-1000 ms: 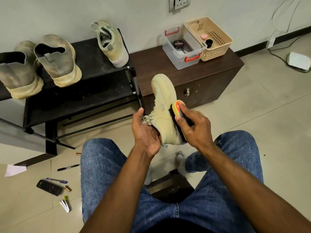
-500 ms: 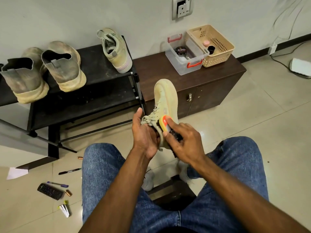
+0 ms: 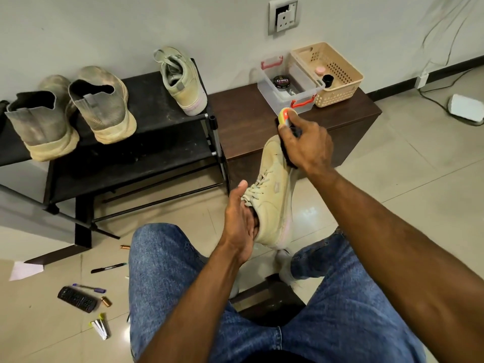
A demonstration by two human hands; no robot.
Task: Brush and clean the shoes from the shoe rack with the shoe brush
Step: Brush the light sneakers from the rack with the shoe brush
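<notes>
A beige lace-up sneaker [image 3: 273,195] is held up between my knees, toe pointing away. My left hand [image 3: 239,221] grips it at the heel opening, fingers tucked inside. My right hand [image 3: 305,142] holds the shoe brush [image 3: 284,117], whose yellow and orange back shows above my fingers, with its dark bristles against the toe. On the black shoe rack [image 3: 146,153] stand the matching sneaker [image 3: 182,82] and a dusty grey pair [image 3: 70,113].
A brown cabinet [image 3: 262,124] right of the rack carries a clear box [image 3: 286,87] with a polish tin and a beige basket [image 3: 330,74]. Pens, a remote [image 3: 77,299] and small bits lie on the tiled floor at left. A white device with cable [image 3: 465,108] lies far right.
My right hand has swept the brush up from the sneaker's side near the laces to its toe. The left hand keeps its hold at the heel.
</notes>
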